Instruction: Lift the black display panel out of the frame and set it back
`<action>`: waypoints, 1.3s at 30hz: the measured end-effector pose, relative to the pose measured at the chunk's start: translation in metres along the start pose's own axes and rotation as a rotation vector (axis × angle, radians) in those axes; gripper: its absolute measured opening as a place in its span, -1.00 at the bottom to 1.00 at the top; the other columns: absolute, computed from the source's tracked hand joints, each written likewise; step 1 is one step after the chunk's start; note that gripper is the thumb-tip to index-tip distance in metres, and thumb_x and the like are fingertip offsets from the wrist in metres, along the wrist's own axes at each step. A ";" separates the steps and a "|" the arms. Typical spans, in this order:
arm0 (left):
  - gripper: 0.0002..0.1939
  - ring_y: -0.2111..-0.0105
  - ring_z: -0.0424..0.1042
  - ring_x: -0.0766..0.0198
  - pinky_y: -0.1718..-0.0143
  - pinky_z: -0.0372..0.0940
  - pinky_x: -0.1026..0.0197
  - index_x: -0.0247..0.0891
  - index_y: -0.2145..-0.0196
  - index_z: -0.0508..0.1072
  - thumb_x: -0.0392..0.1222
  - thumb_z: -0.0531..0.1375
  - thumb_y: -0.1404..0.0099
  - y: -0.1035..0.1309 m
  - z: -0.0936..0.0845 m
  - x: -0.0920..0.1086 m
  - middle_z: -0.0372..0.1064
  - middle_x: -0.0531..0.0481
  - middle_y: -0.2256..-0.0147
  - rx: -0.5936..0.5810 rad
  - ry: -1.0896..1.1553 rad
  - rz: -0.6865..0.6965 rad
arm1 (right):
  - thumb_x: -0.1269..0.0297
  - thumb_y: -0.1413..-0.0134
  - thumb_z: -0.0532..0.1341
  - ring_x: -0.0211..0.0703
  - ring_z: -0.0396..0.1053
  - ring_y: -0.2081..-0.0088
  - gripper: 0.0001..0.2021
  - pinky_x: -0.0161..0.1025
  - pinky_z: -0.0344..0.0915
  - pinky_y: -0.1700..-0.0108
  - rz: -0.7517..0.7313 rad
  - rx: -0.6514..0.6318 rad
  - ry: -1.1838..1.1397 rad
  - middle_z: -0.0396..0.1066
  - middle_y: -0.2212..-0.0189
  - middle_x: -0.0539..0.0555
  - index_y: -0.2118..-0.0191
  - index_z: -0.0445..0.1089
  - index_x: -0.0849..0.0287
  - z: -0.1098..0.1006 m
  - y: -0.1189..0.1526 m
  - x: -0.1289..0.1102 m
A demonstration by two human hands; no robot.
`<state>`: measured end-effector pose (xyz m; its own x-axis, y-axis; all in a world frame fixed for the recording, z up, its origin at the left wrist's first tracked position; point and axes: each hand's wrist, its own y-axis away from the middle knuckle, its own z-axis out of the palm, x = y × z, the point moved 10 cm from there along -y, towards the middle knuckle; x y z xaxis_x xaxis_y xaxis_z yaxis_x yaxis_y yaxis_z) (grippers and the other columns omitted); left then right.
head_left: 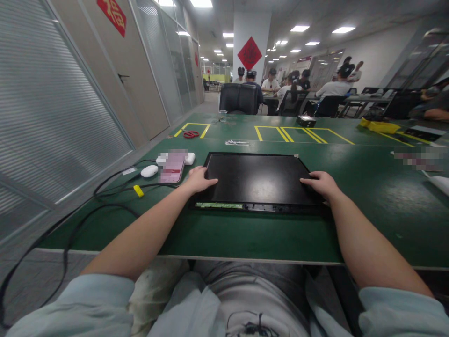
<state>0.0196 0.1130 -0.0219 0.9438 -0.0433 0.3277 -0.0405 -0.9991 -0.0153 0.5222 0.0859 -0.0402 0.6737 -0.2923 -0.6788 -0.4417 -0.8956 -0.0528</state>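
Note:
A black display panel point(256, 178) lies screen up on the green table in front of me. Along its near edge a green circuit strip point(219, 205) is exposed. My left hand point(199, 179) grips the panel's left edge, thumb laid on the screen and the other fingers around the side. On the opposite edge, my right hand point(321, 183) holds it the same way, its thumb over the border. The fingers under both edges are hidden. Whether the panel touches the table all along its underside, I cannot tell.
Left of the panel lie a phone point(172, 167), a white mouse-like object point(149, 171), a yellow tag point(138, 191) and black cables point(115, 206). Beyond it are red-handled scissors point(191, 134), small white-and-silver pieces point(237, 142), a plastic cup point(222, 115) and a black box point(306, 121). Other people sit farther back.

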 end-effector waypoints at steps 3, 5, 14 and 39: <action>-0.27 -0.42 0.15 -0.19 -0.40 0.07 0.00 -0.33 -0.33 0.40 0.12 0.28 -0.32 0.000 0.000 0.000 0.20 -0.33 -0.42 0.007 -0.003 0.007 | 0.13 0.05 0.49 0.20 0.55 0.00 -0.55 0.03 0.44 -0.09 0.013 -0.016 0.020 0.59 0.06 0.28 0.04 0.57 0.23 0.000 0.001 0.001; -0.27 -0.42 0.15 -0.18 -0.40 0.06 0.00 -0.32 -0.32 0.40 0.13 0.28 -0.32 -0.001 0.000 0.000 0.20 -0.32 -0.42 0.008 -0.002 0.013 | 0.10 0.06 0.49 0.19 0.55 0.03 -0.56 0.02 0.46 -0.04 0.015 -0.013 0.031 0.60 0.11 0.26 0.07 0.57 0.21 -0.001 0.000 0.002; -0.25 -0.43 0.13 -0.21 -0.41 0.04 -0.02 -0.35 -0.34 0.38 0.13 0.28 -0.32 0.000 0.000 0.001 0.18 -0.36 -0.42 -0.001 -0.002 0.013 | 0.24 0.05 0.45 0.09 0.54 0.02 -0.84 -0.04 0.42 -0.10 -0.148 -0.008 0.127 0.62 0.14 0.13 0.28 0.63 0.08 0.000 0.004 -0.020; -0.44 -0.24 0.47 -0.06 -0.27 0.31 0.02 -0.30 -0.34 0.36 -0.22 0.18 -0.41 0.003 -0.033 -0.014 0.51 -0.29 -0.20 0.107 0.079 0.033 | 0.26 0.18 0.42 0.11 0.55 0.21 -0.82 0.07 0.47 0.00 0.121 0.126 -0.039 0.58 0.35 0.14 0.33 0.58 0.08 -0.034 -0.012 0.031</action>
<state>-0.0042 0.1101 0.0045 0.9134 -0.0807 0.3990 -0.0324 -0.9914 -0.1264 0.5684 0.0764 -0.0356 0.5886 -0.3796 -0.7138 -0.5903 -0.8051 -0.0586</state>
